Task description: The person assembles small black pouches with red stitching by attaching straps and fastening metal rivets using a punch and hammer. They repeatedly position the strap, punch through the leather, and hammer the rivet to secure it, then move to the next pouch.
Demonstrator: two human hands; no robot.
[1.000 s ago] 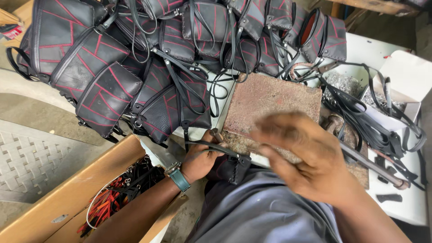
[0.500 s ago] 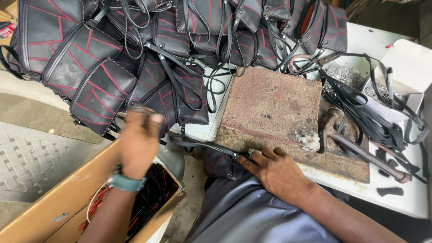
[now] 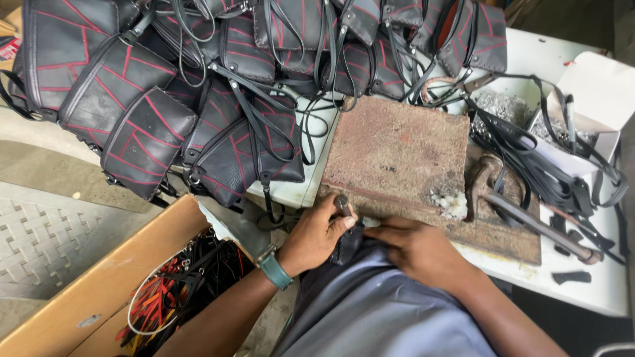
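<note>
Landmark: the rusty brown block point(image 3: 397, 158) on the white surface point(image 3: 598, 291); every place below is told from it.
Lap: your grey trousers point(image 3: 377, 317) lie at the block's near edge.
Left hand: your left hand point(image 3: 316, 235), with a teal watch point(image 3: 274, 271) on the wrist, sits at the block's near-left corner; its fingers point(image 3: 344, 221) are pinched on a small dark round-headed tool point(image 3: 341, 201) standing at that edge.
Right hand: your right hand point(image 3: 417, 248) lies just right of the left, fingers together, pressing a small black leather piece point(image 3: 348, 243) against your lap.
Hammer: a hammer point(image 3: 522, 215) rests along the block's right side.
Box: a cardboard box point(image 3: 99, 291) of red and black straps sits down to the left.
Bags: black bags with red stitching point(image 3: 165, 106) are heaped beyond and left of the block.
</note>
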